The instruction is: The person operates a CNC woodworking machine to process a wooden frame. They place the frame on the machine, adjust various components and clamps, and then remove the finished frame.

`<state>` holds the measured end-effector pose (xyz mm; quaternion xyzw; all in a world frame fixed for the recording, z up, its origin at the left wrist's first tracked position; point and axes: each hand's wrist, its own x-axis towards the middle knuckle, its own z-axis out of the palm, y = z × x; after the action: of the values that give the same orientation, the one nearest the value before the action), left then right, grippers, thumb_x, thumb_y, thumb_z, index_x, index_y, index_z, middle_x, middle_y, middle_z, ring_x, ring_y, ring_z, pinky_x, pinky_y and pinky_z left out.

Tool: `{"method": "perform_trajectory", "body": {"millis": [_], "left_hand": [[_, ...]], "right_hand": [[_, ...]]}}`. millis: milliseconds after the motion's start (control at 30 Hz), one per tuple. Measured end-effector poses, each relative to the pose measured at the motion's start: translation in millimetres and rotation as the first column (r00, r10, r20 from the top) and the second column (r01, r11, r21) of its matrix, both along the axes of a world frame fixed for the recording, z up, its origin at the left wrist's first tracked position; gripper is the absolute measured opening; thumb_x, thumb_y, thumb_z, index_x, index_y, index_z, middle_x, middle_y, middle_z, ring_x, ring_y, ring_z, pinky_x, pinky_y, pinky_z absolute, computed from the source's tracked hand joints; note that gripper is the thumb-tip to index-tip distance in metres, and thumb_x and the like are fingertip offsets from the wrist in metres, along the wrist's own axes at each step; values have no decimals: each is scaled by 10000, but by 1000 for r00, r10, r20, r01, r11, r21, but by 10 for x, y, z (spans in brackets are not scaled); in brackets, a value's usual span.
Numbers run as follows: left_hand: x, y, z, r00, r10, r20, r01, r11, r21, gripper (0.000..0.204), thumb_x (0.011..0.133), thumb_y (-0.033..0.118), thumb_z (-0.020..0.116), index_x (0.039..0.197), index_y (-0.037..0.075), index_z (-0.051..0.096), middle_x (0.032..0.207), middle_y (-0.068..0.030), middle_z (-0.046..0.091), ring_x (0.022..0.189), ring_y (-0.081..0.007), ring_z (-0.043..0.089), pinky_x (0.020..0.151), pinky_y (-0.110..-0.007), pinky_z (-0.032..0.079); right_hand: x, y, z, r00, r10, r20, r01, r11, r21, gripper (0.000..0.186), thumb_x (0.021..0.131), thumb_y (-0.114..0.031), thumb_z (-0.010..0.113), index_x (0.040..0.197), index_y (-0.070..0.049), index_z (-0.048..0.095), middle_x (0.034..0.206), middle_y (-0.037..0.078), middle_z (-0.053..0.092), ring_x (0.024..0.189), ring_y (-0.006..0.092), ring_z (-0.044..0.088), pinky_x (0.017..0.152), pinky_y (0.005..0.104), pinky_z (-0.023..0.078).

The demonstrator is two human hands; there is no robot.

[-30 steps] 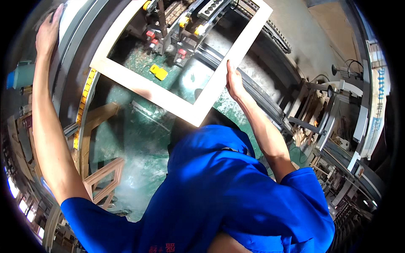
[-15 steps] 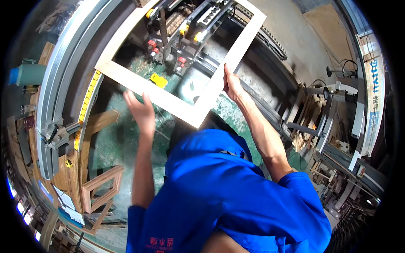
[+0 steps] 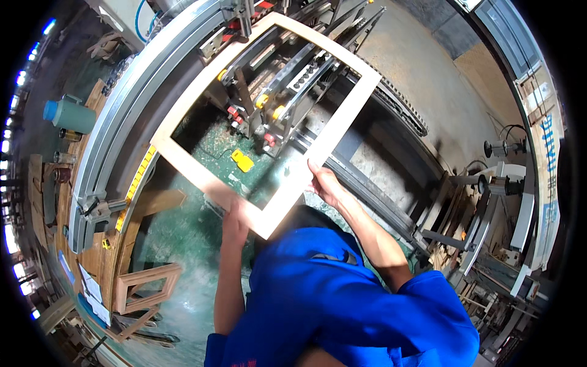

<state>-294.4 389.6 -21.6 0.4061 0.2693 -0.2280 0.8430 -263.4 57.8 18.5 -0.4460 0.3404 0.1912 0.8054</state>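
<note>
A large pale wooden frame (image 3: 205, 183), rectangular and open in the middle, lies over the machine in front of me, with one corner pointing toward my body. My left hand (image 3: 234, 223) is closed on its near rail, close to that corner, with the fingers partly hidden by the wood. On the right rail, my right hand (image 3: 325, 185) grips with the thumb on top and the fingers beneath. The frame's left corner rests beside a yellow measuring strip (image 3: 139, 174). Metal machine arms (image 3: 293, 85) with yellow and red knobs show through the opening.
A curved-looking metal rail (image 3: 116, 116) runs along the left, with a clamp (image 3: 95, 211) on it. A smaller brown wooden frame (image 3: 147, 287) leans at lower left. A yellow object (image 3: 243, 160) lies on the green floor. A teal bottle (image 3: 70, 114) stands far left; wood offcuts (image 3: 449, 211) are stacked right.
My left hand has moved right and closed on the near rail; before, it was raised with fingers spread. My right hand keeps its grip on the right rail. The view has shifted.
</note>
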Motion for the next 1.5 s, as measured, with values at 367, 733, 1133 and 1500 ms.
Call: {"method": "perform_trajectory", "body": {"millis": [367,733,1133,1500], "left_hand": [[-1419,301,439,948,273,-166,-260,961,95,374,1056,218,553,1374,24,525,1237,-91,637,1125,-221,631,964,-411,536],[-2749,1119,927,901,431,37,-433,897,90,471,1002,401,639,1274,21,576,1028,-67,661,897,-177,680,793,-394,606],[-4883,2720,1221,554,816,-163,-828,561,-5,520,946,265,606,1342,-38,456,1183,-184,594,1044,-349,680,833,-468,587],[-6707,2901,864,137,951,-278,-978,175,115,423,939,288,573,1181,-51,499,922,-191,660,793,-303,691,678,-419,595]], "right_hand": [[268,-1020,257,976,-208,70,213,975,-70,365,1037,-423,556,1165,-91,641,967,31,688,807,146,629,693,285,489],[-531,-511,131,992,-76,99,76,997,5,351,1005,-410,614,1245,-157,651,1171,29,701,1067,205,653,974,456,508],[-1712,1778,172,947,288,142,-259,947,-189,212,1005,-257,608,1146,-99,627,1026,28,662,983,184,651,894,385,537],[-1991,3715,-1157,797,587,-142,-601,795,-83,169,1009,-229,607,1102,-91,573,942,41,620,893,230,623,863,404,527]]}}
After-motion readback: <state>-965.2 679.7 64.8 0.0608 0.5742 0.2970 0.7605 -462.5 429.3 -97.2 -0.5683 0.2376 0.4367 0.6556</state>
